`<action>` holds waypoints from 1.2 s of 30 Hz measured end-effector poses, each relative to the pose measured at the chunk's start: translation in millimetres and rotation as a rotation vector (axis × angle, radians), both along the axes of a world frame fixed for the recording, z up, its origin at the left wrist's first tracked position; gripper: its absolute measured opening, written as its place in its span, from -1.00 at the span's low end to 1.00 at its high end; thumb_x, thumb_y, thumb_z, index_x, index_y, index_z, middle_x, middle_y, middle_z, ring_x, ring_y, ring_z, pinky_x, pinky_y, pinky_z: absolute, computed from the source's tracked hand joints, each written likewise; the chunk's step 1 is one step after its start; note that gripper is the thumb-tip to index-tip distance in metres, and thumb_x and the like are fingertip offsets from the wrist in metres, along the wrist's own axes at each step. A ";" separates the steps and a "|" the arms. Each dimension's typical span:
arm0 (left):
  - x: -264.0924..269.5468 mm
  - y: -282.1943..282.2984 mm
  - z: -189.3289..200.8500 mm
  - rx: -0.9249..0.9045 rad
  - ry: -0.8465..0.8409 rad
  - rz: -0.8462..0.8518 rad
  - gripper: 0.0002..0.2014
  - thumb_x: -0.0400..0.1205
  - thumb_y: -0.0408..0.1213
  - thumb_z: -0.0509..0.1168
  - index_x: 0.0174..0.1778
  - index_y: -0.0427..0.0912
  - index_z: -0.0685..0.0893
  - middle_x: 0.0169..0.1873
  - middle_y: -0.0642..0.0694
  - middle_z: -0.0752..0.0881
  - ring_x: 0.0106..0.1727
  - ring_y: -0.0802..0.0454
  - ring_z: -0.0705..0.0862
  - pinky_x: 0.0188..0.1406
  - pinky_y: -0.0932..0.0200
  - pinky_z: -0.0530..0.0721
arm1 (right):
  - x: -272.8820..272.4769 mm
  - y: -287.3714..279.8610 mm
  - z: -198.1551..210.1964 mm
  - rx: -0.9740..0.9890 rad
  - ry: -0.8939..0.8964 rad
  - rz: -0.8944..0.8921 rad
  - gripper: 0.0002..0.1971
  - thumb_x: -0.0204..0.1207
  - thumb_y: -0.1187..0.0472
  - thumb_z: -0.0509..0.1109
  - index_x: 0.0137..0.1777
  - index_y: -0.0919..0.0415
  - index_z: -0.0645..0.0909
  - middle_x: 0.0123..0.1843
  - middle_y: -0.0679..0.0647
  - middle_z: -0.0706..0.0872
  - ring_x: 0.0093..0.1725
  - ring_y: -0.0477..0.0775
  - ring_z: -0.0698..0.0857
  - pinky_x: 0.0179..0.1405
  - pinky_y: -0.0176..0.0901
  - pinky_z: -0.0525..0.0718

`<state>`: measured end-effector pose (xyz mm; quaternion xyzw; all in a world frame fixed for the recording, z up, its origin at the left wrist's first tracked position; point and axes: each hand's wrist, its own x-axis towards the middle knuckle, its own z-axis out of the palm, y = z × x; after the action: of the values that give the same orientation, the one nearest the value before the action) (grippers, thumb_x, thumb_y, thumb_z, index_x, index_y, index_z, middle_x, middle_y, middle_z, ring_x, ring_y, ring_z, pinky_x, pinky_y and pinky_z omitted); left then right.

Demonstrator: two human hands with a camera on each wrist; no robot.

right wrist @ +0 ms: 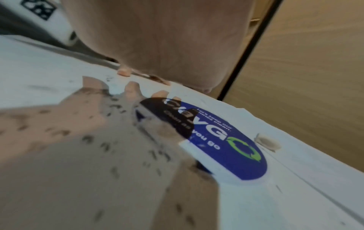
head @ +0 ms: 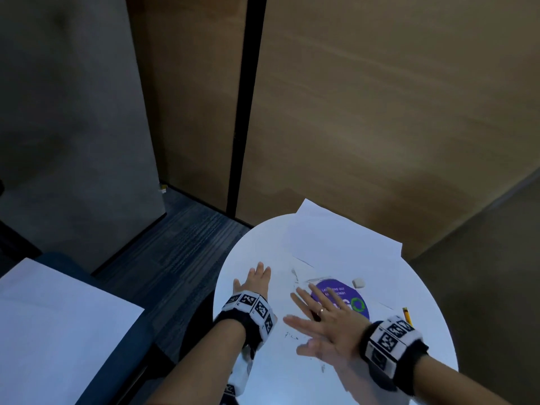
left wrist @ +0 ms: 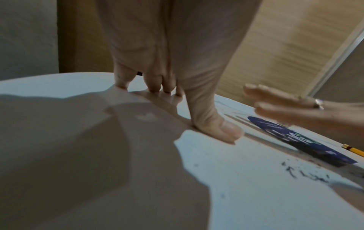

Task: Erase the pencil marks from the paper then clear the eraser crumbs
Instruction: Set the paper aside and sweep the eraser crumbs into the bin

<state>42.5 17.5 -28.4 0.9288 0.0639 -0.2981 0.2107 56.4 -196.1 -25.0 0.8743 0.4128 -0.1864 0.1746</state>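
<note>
Round white table [head: 432, 331], standing against a wood-panelled wall [head: 380, 112]; carrying everything listed below.

Paper [head: 344, 244]: white sheet, lying flat on the far half of the table, one corner poking out past the rim toward the wall. Faint pencil lines are showing near its lower edge.

Eraser crumbs [left wrist: 307, 175]: dark specks, lying scattered on the white surface beside and beneath the right hand.

Eraser [head: 358, 282]: small pale block, sitting loose on the table to the right of the sticker, touched by neither hand.

Round blue sticker [right wrist: 222, 140]: showing white lettering and a green arrow ring, partly covered by the right hand's fingers in the head view.

Pencil [head: 407, 315]: yellow, lying near the table's right edge just beyond the right wrist.

Left hand [head: 257, 280]: lying flat, fingers straight and fingertips pressing on the tabletop near the left rim, grasping nothing.

Right hand [head: 327, 325]: fingers spread and straight, palm down low over the crumbs, blurred, grasping nothing.
</note>
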 end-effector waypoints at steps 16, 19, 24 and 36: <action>-2.1 1.5 -1.6 -0.045 -0.015 0.014 -0.22 0.70 -0.35 0.21 0.67 -0.11 -0.21 0.66 -0.07 -0.28 0.67 -0.04 -0.23 0.59 -0.24 -0.13 | 22.5 36.2 10.1 -0.032 0.033 0.162 -0.24 0.25 -0.55 -0.63 0.49 -0.41 -0.43 0.63 0.14 -0.29 0.63 0.31 -0.18 0.54 0.36 0.01; -1.8 1.8 -2.4 -0.026 -0.021 0.000 -0.19 0.69 -0.37 0.24 0.67 -0.10 -0.21 0.66 -0.08 -0.29 0.67 -0.06 -0.22 0.58 -0.24 -0.11 | 25.5 7.2 12.9 0.006 0.005 -0.003 -0.44 0.56 -0.42 -0.27 0.57 -0.43 -0.11 0.68 0.09 0.04 0.61 0.33 0.13 0.41 0.31 0.37; -3.3 1.8 2.3 -0.021 0.020 -0.060 0.03 0.54 -0.22 0.46 0.67 -0.04 -0.23 0.64 -0.13 -0.33 0.67 -0.11 -0.26 0.57 -0.29 -0.10 | 39.6 -32.7 1.7 0.081 -0.184 -0.288 -0.23 0.25 -0.46 -0.76 0.49 -0.23 -0.59 0.52 0.11 -0.64 0.53 0.11 -0.60 0.49 0.44 0.18; -2.0 0.9 2.8 0.016 0.026 -0.076 0.09 0.49 -0.13 0.50 0.67 -0.05 -0.24 0.64 -0.15 -0.33 0.67 -0.12 -0.24 0.58 -0.29 -0.07 | 9.8 -48.4 -5.8 0.110 -0.309 -0.230 -0.35 0.62 -0.30 -0.28 0.66 -0.06 -0.15 0.67 0.20 0.12 0.64 0.37 -0.11 0.00 0.32 0.68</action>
<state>40.5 18.4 -25.6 0.9283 0.0337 -0.3173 0.1909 66.2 -244.5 -30.8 0.9420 0.2883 -0.0461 0.1654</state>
